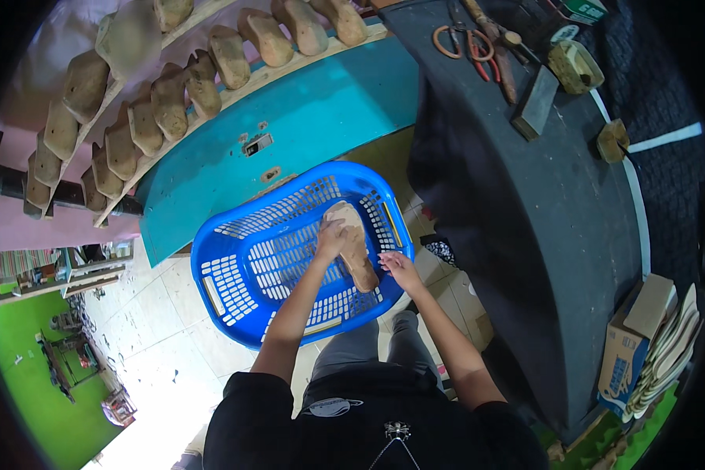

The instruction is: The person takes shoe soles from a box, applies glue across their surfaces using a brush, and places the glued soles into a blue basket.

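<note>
A pale wooden shoe last (pixel 356 247) lies slanted inside a blue plastic laundry basket (pixel 235 215), its wide end toward the far side. My left hand (pixel 333 237) is closed over the left edge of the last, near that wide end. Just right of the narrow end, my right hand (pixel 398 269) hovers by the basket's right rim, its fingers apart and nothing in them. Whether a second last lies under the first, I cannot tell.
Wooden racks with several shoe lasts (pixel 229 59) rise beyond a turquoise door panel (pixel 360 90). On the right, a dark-covered table (pixel 540 211) carries scissors (pixel 464 43), pliers (pixel 482 59) and a dark block (pixel 535 102). A cardboard box (pixel 627 352) stands at its near end.
</note>
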`<act>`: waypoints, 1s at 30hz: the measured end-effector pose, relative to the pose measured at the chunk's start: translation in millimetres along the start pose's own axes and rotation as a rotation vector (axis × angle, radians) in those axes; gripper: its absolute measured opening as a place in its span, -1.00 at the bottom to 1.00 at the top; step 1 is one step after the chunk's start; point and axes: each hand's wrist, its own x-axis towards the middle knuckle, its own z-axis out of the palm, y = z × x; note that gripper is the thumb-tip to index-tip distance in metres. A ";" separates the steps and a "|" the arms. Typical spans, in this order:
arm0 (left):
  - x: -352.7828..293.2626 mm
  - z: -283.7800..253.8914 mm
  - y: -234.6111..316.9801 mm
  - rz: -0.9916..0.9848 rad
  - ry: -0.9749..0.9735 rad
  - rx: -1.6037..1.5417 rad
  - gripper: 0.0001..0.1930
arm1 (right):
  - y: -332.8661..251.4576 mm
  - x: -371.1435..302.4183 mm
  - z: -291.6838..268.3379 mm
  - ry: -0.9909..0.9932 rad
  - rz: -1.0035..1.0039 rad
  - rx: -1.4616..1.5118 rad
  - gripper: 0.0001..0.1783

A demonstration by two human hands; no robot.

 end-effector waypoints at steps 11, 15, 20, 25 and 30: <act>-31.6 -36.1 210.2 0.553 -0.303 -0.351 -0.75 | -110.9 -99.3 -65.6 0.404 -0.418 -0.309 -0.80; -49.9 -32.5 298.6 0.778 -0.318 -0.395 -0.75 | -152.1 -158.8 -100.3 0.605 -0.586 -0.347 -0.80; -88.1 -20.2 412.1 0.987 -0.439 -0.461 -0.78 | -184.3 -244.5 -150.3 0.895 -0.730 -0.438 -0.81; -146.2 15.6 501.3 1.156 -0.544 -0.518 -0.78 | -187.9 -333.1 -201.2 1.210 -0.842 -0.519 -0.83; -215.2 64.7 577.7 1.338 -0.680 -0.570 -0.74 | -176.8 -419.5 -244.0 1.444 -0.819 -0.616 -0.84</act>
